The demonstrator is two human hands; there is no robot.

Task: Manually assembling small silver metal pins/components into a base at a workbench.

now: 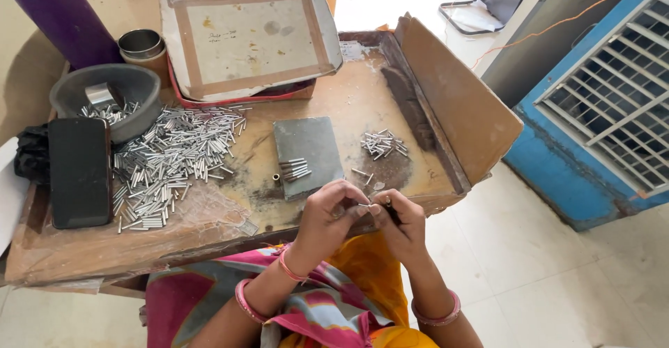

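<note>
A grey stone slab (309, 154) sits mid-table, and everything places off it. Left of the slab, a big heap of loose metal tubes (174, 160) spreads out; further left lies a black phone (79, 171), with a grey bowl (111, 97) behind it. Behind the slab, a taped metal tray (247, 34) leans. Far back-left of the slab stand a purple flask (66, 17) and a small steel cup (141, 44). Right of the slab rises a cardboard flap (460, 104), and beyond it a blue grille (606, 104).

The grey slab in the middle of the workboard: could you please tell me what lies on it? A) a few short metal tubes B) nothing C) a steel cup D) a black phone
A: a few short metal tubes lie in a small cluster on the grey slab.
</note>
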